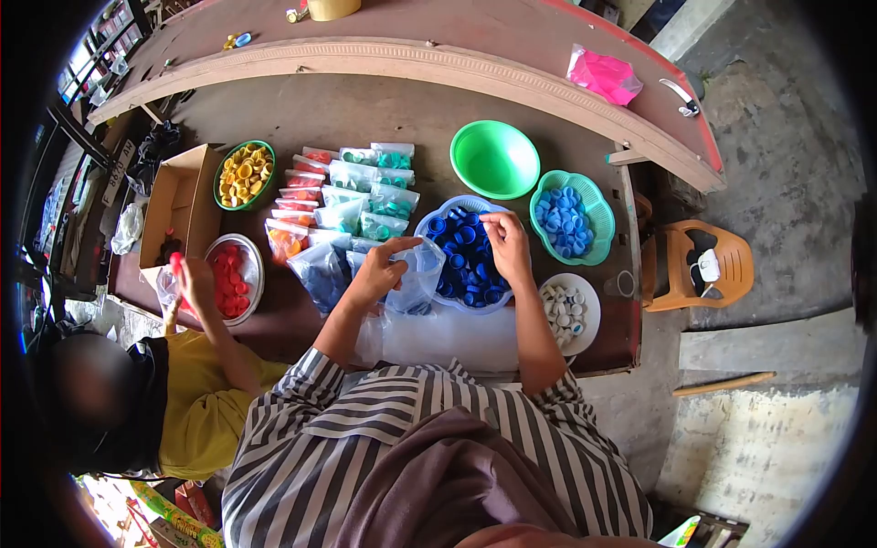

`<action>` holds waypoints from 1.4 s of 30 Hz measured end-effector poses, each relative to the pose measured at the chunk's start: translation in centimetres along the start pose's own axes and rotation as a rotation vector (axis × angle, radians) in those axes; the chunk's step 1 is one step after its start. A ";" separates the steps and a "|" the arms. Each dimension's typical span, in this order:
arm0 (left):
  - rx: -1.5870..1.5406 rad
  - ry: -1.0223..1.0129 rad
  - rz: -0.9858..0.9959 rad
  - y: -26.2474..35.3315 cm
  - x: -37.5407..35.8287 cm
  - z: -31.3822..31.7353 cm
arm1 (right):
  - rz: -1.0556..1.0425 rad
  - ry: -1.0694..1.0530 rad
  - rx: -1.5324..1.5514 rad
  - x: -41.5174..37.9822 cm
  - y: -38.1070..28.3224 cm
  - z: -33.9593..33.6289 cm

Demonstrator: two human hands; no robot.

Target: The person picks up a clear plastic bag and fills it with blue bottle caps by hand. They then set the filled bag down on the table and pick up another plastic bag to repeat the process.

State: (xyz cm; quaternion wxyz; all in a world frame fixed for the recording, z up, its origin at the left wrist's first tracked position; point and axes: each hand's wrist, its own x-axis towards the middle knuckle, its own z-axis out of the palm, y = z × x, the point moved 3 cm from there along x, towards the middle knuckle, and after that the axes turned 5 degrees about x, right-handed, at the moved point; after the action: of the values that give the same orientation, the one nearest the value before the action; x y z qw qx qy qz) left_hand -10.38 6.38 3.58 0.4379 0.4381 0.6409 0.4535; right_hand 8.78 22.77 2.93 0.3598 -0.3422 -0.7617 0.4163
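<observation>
My left hand (377, 271) is closed on a clear plastic bag (422, 274), which hangs by the near left side of a pale blue basin (498, 304). Dark blue bottle caps (464, 260) fill that basin. Over its right side is my right hand (508, 245), fingers bent together at the rim; whatever they pinch is too small to make out. Left of my left hand lie rows of filled clear bags, with dark blue (318, 274), teal (340, 216) and red or orange (288, 239) caps inside. Flat clear plastic bags (448, 340) are stacked in front of me.
A green bowl (494, 160), a teal basket of light blue caps (573, 222) and a bowl of white caps (565, 310) surround the basin. On the left, a co-worker's hand (192, 279) handles red caps beside a metal bowl (258, 297) and cardboard box (178, 205).
</observation>
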 end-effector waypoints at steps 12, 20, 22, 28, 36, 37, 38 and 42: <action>-0.088 0.012 -0.040 -0.6 -0.8 0.0 | -0.132 -0.148 -1.006 -1.5 11.8 4.7; -0.053 -0.027 0.003 -0.2 -0.6 0.9 | -0.074 -0.081 -0.757 -1.9 10.6 2.3; -0.049 -0.034 0.017 -0.1 -0.8 1.2 | -0.030 -0.041 -0.646 -2.0 10.1 1.5; -0.046 -0.086 0.015 0.4 -1.1 2.1 | 0.093 0.013 -0.498 -3.0 7.5 0.2; -0.101 -0.095 0.058 0.5 -2.2 2.8 | 0.181 0.093 -0.456 -4.7 7.6 0.3; -0.100 -0.096 0.061 0.5 -2.4 2.7 | 0.180 0.096 -0.456 -4.9 7.7 0.4; -0.098 -0.100 0.061 0.6 -2.5 2.7 | 0.118 0.135 -0.446 -5.0 7.9 0.5; -0.085 -0.130 0.017 -0.1 -2.6 2.8 | 0.205 0.157 -0.354 -5.2 9.0 0.6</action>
State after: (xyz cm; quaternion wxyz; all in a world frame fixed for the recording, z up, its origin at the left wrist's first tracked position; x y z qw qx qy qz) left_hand -7.06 4.42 3.37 0.4931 0.4530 0.5874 0.4545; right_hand 12.92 22.01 -6.61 0.3082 -0.5071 -0.7538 0.2823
